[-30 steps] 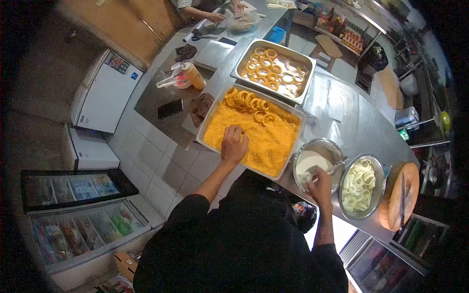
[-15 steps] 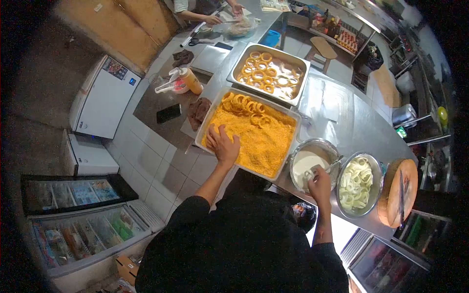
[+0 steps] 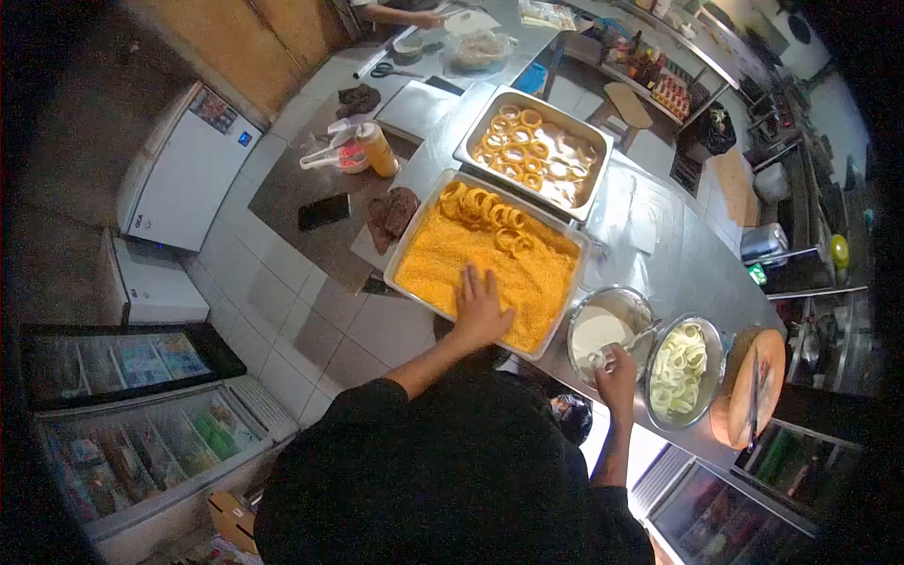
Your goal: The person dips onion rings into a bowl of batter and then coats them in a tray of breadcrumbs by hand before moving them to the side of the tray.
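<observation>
My left hand (image 3: 482, 309) lies palm down, fingers spread, on the orange breadcrumbs (image 3: 433, 259) in a rectangular tray (image 3: 586, 259). Several crumbed onion rings (image 3: 482, 204) sit along that tray's far side. At the near rim of a steel bowl (image 3: 574, 320) of pale batter (image 3: 595, 330), my right hand (image 3: 617, 377) pinches a batter-wet onion ring (image 3: 601, 357). A utensil handle leans inside this bowl. To its right, a second bowl (image 3: 721, 372) holds raw pale onion rings (image 3: 680, 363).
Behind the crumbs stands a steel pan (image 3: 539, 193) with coated rings. A round chopping board (image 3: 753, 377) with a knife (image 3: 754, 405) is far right. Left are a phone (image 3: 324, 213), a sauce bottle (image 3: 377, 151) and dark cloths (image 3: 391, 217). Another person's arm (image 3: 400, 14) is at the back.
My left hand has moved right and nearer me across the crumbs, leaving them flatter on the left. My right hand stays at the batter bowl. The view has shifted slightly.
</observation>
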### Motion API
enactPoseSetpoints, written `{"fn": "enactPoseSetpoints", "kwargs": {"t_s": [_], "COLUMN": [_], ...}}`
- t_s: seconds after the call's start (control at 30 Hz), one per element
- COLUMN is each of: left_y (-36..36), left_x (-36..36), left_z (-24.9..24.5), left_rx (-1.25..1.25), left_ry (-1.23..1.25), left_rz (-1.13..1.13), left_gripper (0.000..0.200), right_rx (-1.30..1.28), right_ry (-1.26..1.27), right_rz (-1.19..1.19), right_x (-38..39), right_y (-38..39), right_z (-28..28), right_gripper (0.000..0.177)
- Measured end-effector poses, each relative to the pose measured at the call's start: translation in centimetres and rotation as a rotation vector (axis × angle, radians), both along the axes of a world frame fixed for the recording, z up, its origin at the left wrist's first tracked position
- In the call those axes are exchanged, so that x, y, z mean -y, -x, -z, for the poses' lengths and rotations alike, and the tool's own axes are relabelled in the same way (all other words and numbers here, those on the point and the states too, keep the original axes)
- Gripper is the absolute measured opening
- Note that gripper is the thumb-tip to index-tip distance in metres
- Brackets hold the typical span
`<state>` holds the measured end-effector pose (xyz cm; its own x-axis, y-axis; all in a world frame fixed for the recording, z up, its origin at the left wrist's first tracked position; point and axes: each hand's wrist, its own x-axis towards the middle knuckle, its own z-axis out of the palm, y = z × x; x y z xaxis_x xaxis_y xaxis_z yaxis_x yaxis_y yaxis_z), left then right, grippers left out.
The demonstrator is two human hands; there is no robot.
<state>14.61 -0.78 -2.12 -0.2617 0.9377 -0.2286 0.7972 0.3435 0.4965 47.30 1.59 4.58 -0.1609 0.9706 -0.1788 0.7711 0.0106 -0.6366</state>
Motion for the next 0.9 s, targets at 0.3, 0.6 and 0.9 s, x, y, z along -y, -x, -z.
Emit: {"fn": "enactPoseSetpoints", "kwargs": {"t_s": [0.3, 0.6, 0.9], "left_y": [3.1, 16.0, 14.9], "left_x": [0.8, -0.6, 0.7], "left_z": [-4.0, -2.6, -5.9], "left_rx": [0.068, -0.172, -0.055], "left_ry": [-0.086, -0.118, 0.024], "left_rz": [0.418, 0.16, 0.371], "left_gripper": [0.068, 0.038, 0.037], "right_rx": [0.155, 0.192, 0.216], "right_ry": [0.075, -0.058, -0.045], "right_rz": [-0.021, 0.21, 0.171], "right_x": [-0.6, 0.3, 0.8], "right_y": [0.3, 0.6, 1.2], "right_z": [-0.4, -0.8, 0.2], "right_gripper": [0.037, 0.045, 0.038]}}
